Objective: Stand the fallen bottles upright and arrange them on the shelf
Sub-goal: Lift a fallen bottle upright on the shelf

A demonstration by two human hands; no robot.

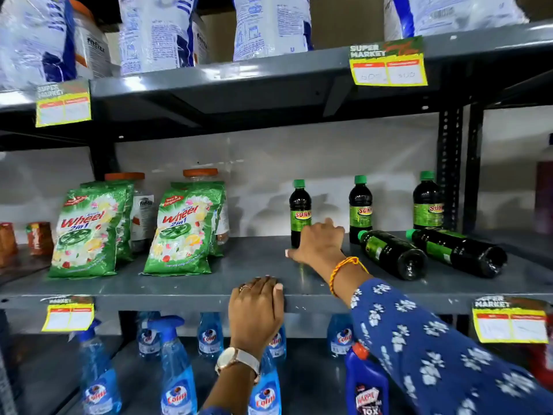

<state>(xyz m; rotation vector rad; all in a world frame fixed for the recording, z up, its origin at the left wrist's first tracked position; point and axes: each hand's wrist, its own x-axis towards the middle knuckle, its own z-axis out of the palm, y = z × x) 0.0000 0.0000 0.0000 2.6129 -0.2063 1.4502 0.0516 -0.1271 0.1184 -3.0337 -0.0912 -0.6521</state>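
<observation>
Care matters at the left bottle (300,205): the right hand (318,242) covers its base, grip unclear, while the left hand (257,307) curls over the shelf (179,283) edge. Seat it flat in line, then lift the two fallen bottles (392,254) lying to its right by the body, caps up.

To your left stand green Wheel detergent pouches (86,232), with clear orange-lidded jars (200,175) behind them. Up top you have white-and-blue plastic bags (155,31). Down below are blue Colin spray bottles (176,369) and a dark-blue Harpic bottle (366,381). Yellow price tags (389,67) hang along the front edges.
</observation>
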